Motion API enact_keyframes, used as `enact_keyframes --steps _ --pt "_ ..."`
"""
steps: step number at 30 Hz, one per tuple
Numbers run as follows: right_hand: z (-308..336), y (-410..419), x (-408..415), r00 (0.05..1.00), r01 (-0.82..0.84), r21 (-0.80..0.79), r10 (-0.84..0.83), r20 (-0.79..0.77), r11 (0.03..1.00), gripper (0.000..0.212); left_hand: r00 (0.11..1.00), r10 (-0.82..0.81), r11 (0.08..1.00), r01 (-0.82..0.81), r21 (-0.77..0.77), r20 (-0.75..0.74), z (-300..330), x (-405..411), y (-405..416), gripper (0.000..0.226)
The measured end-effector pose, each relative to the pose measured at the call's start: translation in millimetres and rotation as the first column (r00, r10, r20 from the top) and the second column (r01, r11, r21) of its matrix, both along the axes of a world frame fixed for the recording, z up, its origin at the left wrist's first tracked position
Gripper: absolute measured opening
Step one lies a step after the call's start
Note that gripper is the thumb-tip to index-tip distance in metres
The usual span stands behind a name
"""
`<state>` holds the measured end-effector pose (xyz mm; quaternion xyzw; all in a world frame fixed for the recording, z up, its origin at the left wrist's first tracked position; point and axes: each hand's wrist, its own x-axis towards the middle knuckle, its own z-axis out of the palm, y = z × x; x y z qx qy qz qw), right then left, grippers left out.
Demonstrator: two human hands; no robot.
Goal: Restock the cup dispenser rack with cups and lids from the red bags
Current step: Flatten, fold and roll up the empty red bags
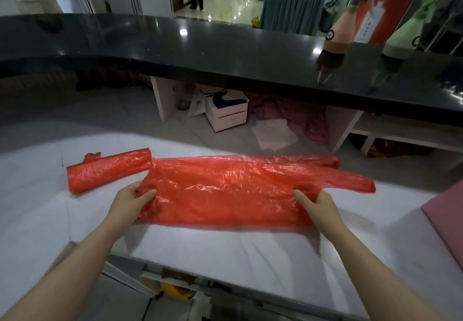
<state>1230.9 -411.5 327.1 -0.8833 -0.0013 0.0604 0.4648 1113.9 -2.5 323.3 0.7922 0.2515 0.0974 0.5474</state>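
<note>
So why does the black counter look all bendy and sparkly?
In the head view, the wide-angle lens curves the black counter; its polished top mirrors ceiling lights as bright spots. The red bag shines too, with glare on its wrinkles, and the far background is soft.

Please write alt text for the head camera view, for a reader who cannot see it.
Two bare hands, left hand and right hand, grip the ends of a flattened red plastic bag on a white table. A rolled red plastic bag lies at its left; a black glossy counter stands beyond.
</note>
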Motion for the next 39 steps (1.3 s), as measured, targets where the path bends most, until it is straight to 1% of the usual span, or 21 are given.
enact_keyframes --steps 2,4,6,8,11,13,14,17,20,22,24,26,28,31,34,36,37,39 --pt "-3.6 -4.5 4.8 0.999 -0.027 -0.037 0.026 -0.029 0.999 0.023 1.000 0.006 0.997 -0.006 -0.082 0.004 -3.1 0.4 -0.6 0.029" --pt "-3.9 -8.1 13.8 1.000 -0.030 -0.054 0.030 0.005 0.998 0.020 1.000 -0.017 0.990 0.018 -0.139 0.012 -3.4 1.0 -0.6 0.046" --pt "-4.1 -9.5 22.7 0.998 -0.054 -0.141 0.060 0.036 0.988 0.023 0.999 -0.037 0.994 0.038 -0.101 0.015 -4.0 1.5 -0.7 0.056" --pt "-4.8 -10.1 30.2 0.997 -0.052 -0.239 0.063 0.040 0.970 0.029 1.000 -0.024 0.999 0.024 -0.028 -0.005 -5.0 3.7 -1.5 0.063" --pt "-10.9 -11.1 36.8 0.995 -0.034 -0.269 0.057 0.079 0.962 0.022 0.999 -0.001 0.997 0.004 0.073 -0.035 -8.5 6.5 -7.0 0.069" --pt "-15.3 -10.7 39.5 0.994 -0.003 -0.250 0.031 0.108 0.968 0.022 0.999 0.032 0.987 -0.026 0.156 -0.037 -11.4 8.5 -12.4 0.069" --pt "-17.4 -10.2 40.8 0.995 0.017 -0.242 0.008 0.102 0.970 0.025 0.998 0.051 0.973 -0.039 0.229 -0.048 -13.0 9.9 -14.2 0.068" --pt "-24.1 -10.9 47.6 0.998 0.033 -0.277 -0.015 0.065 0.960 0.040 0.991 0.103 0.883 -0.049 0.466 -0.090 -18.8 11.9 -17.8 0.061" --pt "-26.0 -10.9 52.6 0.999 0.017 -0.332 -0.002 0.046 0.943 0.051 0.982 0.112 0.807 0.000 0.591 -0.152 -23.8 13.2 -18.8 0.051" --pt "-25.6 -10.7 54.2 1.000 0.013 -0.328 -0.005 0.024 0.945 0.051 0.972 0.133 0.778 0.020 0.627 -0.195 -24.2 13.9 -20.5 0.045" --pt "-25.3 -11.1 55.2 1.000 0.010 -0.294 -0.014 -0.012 0.956 0.048 0.964 0.156 0.783 0.012 0.622 -0.215 -21.6 14.0 -22.5 0.044" --pt "-24.9 -11.9 53.8 0.998 0.017 -0.269 -0.034 -0.055 0.963 0.047 0.964 0.150 0.799 0.012 0.602 -0.219 -17.7 12.6 -25.2 0.049" --pt "-25.4 -13.3 51.1 0.997 0.016 -0.302 -0.040 -0.073 0.953 0.050 0.974 0.138 0.790 0.001 0.613 -0.179 -12.3 13.0 -29.5 0.056" --pt "-26.3 -13.9 47.4 0.998 0.004 -0.357 -0.027 -0.059 0.934 0.050 0.993 0.097 0.722 -0.020 0.691 -0.072 -0.6 24.5 -39.1 0.053" --pt "-26.0 -13.7 44.9 0.998 -0.012 -0.391 -0.013 -0.062 0.920 0.046 0.997 -0.017 0.658 0.065 0.750 -0.071 7.8 41.6 -53.2 0.044" --pt "-25.8 -13.9 43.0 0.998 -0.014 -0.430 -0.013 -0.060 0.903 0.041 0.987 -0.107 0.591 0.160 0.791 -0.121 6.8 52.9 -64.5 0.050" --pt "-25.5 -13.9 42.0 0.998 -0.013 -0.451 -0.017 -0.061 0.892 0.040 0.977 -0.127 0.562 0.215 0.799 -0.174 4.9 57.5 -69.7 0.052" --pt "-24.6 -13.7 40.7 0.997 -0.016 -0.478 -0.019 -0.069 0.878 0.038 0.940 -0.118 0.525 0.333 0.784 -0.320 -4.1 64.7 -76.4 0.061"
